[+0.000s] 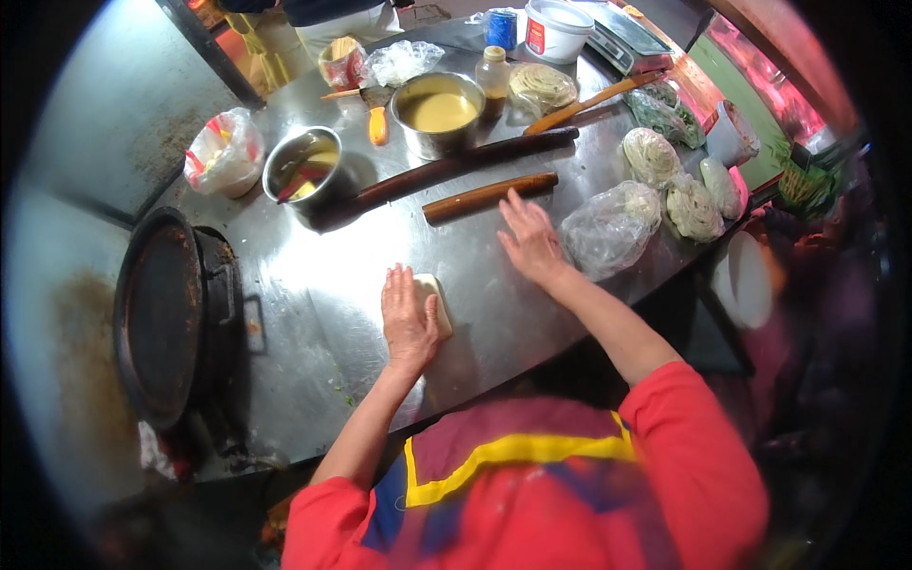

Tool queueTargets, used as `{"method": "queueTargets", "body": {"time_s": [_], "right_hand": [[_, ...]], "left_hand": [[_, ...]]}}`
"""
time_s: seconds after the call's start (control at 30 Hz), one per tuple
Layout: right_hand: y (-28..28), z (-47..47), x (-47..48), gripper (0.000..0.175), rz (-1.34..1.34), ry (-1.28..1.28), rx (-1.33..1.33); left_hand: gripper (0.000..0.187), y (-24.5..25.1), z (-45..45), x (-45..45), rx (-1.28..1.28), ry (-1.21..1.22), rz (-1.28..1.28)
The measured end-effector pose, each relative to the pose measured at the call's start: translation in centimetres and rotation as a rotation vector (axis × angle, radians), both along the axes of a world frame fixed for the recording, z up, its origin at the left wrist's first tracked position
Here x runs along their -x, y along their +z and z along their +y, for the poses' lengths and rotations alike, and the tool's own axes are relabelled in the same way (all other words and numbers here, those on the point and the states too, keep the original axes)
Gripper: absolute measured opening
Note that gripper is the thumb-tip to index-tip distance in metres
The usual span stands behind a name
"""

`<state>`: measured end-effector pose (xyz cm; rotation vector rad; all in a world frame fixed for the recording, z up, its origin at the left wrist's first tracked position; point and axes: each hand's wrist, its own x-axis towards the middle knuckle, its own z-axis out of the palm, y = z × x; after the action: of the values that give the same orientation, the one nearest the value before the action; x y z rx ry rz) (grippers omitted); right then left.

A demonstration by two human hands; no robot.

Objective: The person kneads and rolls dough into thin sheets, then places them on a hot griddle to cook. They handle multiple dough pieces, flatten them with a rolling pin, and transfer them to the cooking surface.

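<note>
My left hand (pixel 409 320) lies flat, fingers together, on a pale slab of dough (pixel 440 313) and hides part of it. The dough rests on the metal table (pixel 313 349). My right hand (pixel 531 239) is spread above the table, its fingertips beside a short wooden rolling pin (pixel 491 198); I cannot tell whether they touch it. Behind that pin lies a longer, dark wooden rolling pin (pixel 463 165). To the right of my right hand is a clear plastic bag (pixel 611 228), with coiled dough pieces in plastic (pixel 652 158) beyond it.
A large round black pan (pixel 164 320) stands at the left. Along the back are a metal bowl with red and yellow items (pixel 303 167), a metal pot of yellowish liquid (pixel 438 114), an orange-handled scraper (pixel 377 127), a bottle (pixel 491 78), a white bucket (pixel 559 32) and a scale (pixel 627 43).
</note>
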<state>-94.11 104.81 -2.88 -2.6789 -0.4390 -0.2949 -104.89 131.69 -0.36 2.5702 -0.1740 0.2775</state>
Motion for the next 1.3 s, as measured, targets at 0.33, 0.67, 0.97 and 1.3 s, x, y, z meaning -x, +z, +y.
{"method": "queueTargets", "body": {"time_s": [0.33, 0.67, 0.97, 1.3], "right_hand": [[-0.2, -2.9, -8.0, 0.056, 0.039, 0.124, 0.35], [-2.4, 0.9, 2.8, 0.053, -0.262, 0.073, 0.25], [2.4, 0.3, 0.8, 0.042, 0.516, 0.112, -0.116], [2.3, 5.6, 5.8, 0.03, -0.079, 0.613, 0.133]], "left_hand": [[0.068, -3.4, 0.1, 0.3, -0.339, -0.077, 0.149], [0.067, -3.2, 0.1, 0.3, -0.396, -0.016, 0.204], [0.069, -3.1, 0.4, -0.7, -0.385, -0.001, 0.239], [0.07, -0.3, 6.2, 1.9, -0.216, 0.115, -0.238]]}}
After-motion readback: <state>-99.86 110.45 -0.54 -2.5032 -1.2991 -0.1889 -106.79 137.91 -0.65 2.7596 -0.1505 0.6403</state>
